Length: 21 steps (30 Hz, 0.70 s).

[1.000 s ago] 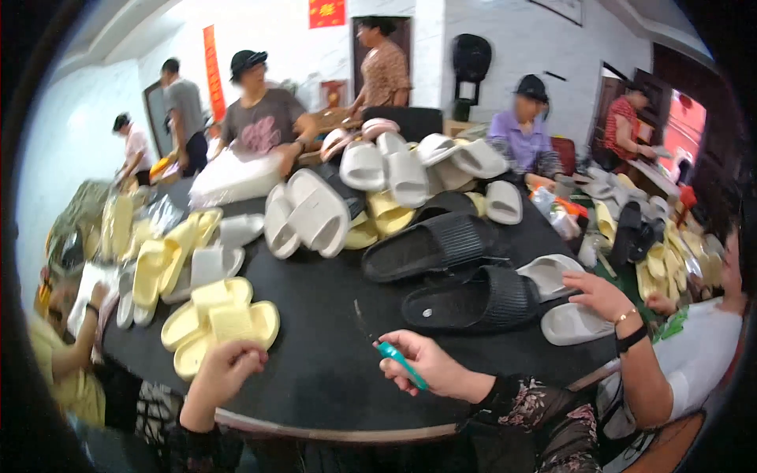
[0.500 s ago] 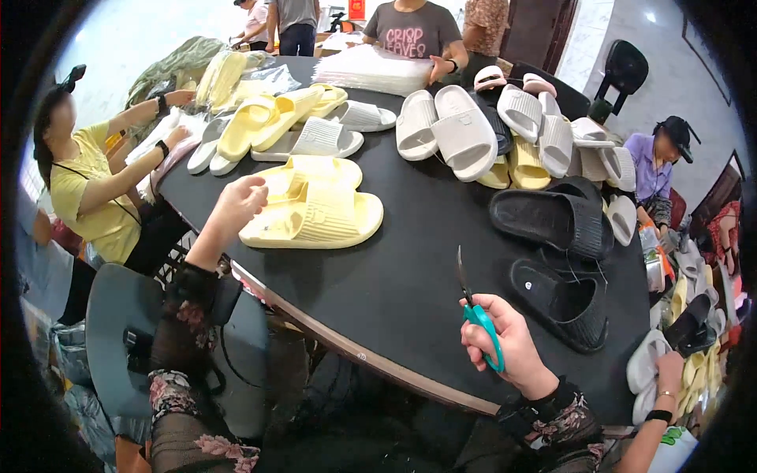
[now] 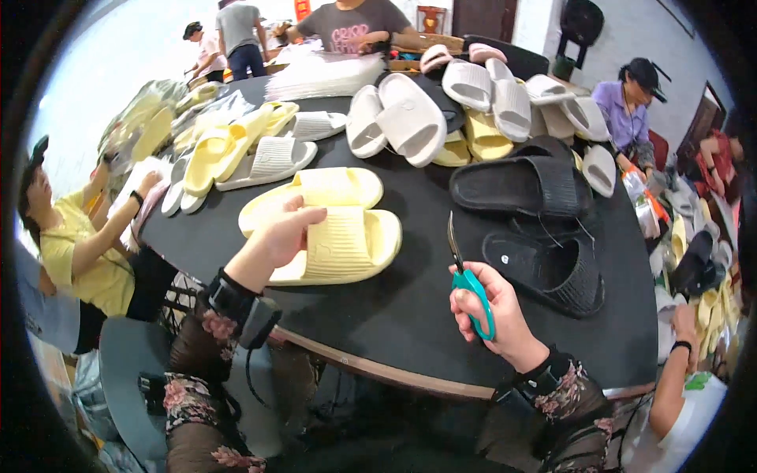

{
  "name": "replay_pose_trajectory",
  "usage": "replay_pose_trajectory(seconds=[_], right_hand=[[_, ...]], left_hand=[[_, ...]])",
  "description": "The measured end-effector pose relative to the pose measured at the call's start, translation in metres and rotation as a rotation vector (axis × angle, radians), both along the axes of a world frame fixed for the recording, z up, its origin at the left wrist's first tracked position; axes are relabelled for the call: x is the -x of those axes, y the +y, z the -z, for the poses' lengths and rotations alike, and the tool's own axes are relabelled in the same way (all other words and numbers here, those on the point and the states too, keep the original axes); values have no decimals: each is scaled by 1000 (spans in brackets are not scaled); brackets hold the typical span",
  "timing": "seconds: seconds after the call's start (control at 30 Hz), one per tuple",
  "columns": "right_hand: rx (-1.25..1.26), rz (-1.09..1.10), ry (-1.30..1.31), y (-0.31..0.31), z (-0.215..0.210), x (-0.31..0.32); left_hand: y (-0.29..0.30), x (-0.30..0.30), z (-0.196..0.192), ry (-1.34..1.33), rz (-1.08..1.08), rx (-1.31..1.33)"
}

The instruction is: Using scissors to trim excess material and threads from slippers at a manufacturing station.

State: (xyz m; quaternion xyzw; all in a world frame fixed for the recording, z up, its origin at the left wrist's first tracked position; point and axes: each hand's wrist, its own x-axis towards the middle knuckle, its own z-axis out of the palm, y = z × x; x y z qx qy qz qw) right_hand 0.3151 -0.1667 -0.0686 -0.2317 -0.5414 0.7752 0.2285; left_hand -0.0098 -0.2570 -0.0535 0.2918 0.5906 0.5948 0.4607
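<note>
The left hand, half-curled, has moved farther over the yellow slippers on the black table's near left, within grasp, any hold indiscernible to me; the right hand encloses teal-handled scissors.

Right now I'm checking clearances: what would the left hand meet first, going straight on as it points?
Likely the yellow slippers just ahead of the left hand; whether they touch is unclear.

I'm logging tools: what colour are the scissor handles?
The scissor handles are teal, best seen in the head view.
</note>
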Motion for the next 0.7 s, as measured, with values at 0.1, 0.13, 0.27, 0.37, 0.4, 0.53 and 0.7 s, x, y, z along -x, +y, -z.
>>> replay_pose_trajectory(seconds=[0.1,0.13,0.27,0.37,0.4,0.53,0.7], right_hand=[[-56,36,65,1,5,3],[-55,43,68,2,4,2],[-181,34,46,6,2,-7],[-238,47,39,7,6,-7],[-228,55,40,7,7,-5],[-292,56,-7,5,10,-1],[-292,86,-44,5,13,0]], left_hand=[[14,-42,-18,-47,63,-207],[20,-51,-21,-26,61,-245],[47,-85,-34,33,70,-355],[57,-101,-36,-1,75,-480],[57,-101,-35,11,50,-493],[61,-102,-20,25,2,-553],[56,-99,-10,60,-76,-581]])
